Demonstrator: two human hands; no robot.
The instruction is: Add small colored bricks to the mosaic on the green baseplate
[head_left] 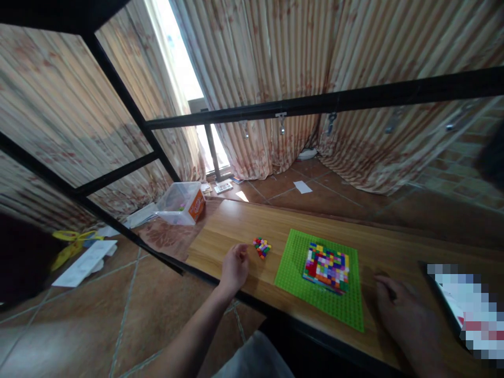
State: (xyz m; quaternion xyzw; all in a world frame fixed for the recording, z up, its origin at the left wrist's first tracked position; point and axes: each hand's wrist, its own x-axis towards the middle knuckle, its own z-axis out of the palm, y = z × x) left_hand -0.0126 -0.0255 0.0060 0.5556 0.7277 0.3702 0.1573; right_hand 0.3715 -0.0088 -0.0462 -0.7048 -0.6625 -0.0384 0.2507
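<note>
My left hand (235, 266) is closed at the table's near left, its fingertips drawn together beside a small pile of loose toy bricks (262, 248) in mixed colours. Whatever those fingers may hold is too small to make out. Right of the pile lies a green studded baseplate (293, 262). Several layers of multicoloured bricks form a square block (326, 266) on it. Beyond the plate's right edge, my right hand (403, 312) rests on the tabletop with its fingers loosely curled, apart from the plate. Nothing shows in it.
The wooden table (236, 223) has a dark frame. At the right lies a dark-edged device (444, 299) with a blurred-out screen. A clear plastic box (179, 202) with an orange label stands beyond the left end. Black metal bars (244, 113) cross before the curtains. Papers (84, 262) lie on the tiled floor.
</note>
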